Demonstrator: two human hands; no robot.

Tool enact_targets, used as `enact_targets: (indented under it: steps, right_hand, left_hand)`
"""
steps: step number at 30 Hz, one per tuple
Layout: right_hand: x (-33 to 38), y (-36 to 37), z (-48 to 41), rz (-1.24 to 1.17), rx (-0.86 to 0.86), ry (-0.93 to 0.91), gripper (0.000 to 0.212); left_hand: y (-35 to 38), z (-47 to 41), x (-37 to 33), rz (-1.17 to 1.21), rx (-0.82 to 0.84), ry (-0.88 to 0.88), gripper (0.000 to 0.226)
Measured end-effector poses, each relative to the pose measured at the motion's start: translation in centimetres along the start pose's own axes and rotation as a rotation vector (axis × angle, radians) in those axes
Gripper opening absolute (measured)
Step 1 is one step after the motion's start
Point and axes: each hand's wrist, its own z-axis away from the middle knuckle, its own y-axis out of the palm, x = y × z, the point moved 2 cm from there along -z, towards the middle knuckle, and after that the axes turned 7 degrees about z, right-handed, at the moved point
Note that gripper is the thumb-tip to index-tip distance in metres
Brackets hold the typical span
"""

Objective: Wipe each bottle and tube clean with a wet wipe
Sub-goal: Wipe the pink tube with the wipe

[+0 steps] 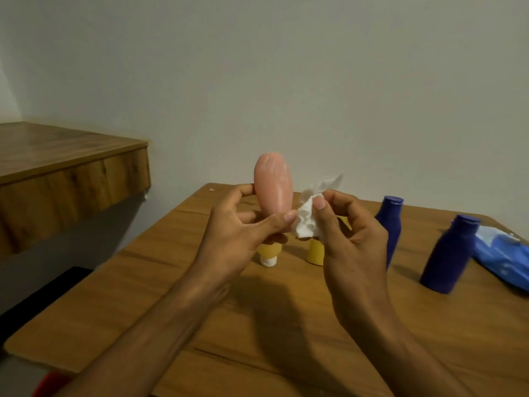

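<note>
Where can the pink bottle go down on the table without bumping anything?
Bare wood lies left of the left hand, between the table edge and the white-capped yellow tube, and along the near edge. It is crowded at right: two blue bottles and the wipes pack.

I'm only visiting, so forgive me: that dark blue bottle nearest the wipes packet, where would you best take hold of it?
Grip the blue bottle around its wide lower body, below the narrowing shoulder and cap, where the fingers probably get the most surface. It stands upright, so wrap it from the side. Come from its left or front, because the wipes packet crowds its right side.
</note>
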Motion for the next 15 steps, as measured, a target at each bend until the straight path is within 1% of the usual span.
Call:
enact_targets:
  steps: [4,6,10,12,15]
  right_hand:
    - [-0.3,-2.7,-0.1,0.073,-0.032,-0.027,0.015]
    - [-0.6,-3.2,0.1,0.133,-0.007,-0.054,0.017]
    - [-2.0,-4.6,0.5,0.231,-0.011,-0.082,0.016]
    - [-2.6,-5.2,0.4,0.242,-0.027,-0.085,0.017]
    - [-3.0,-5.9,0.4,0.259,0.012,-0.13,0.02]
  left_hand:
    - [2.3,0.5,0.7,0.072,0.082,-0.036,0.071]
    - [2.8,0.6,1.0,0.099,0.113,-0.063,0.074]
    - [4.3,0.6,2.3,0.062,0.241,-0.14,0.078]
    - [4.8,0.6,2.8,0.068,0.284,-0.182,0.079]
    - [4.9,0.6,3.2,0.078,0.325,-0.219,0.073]
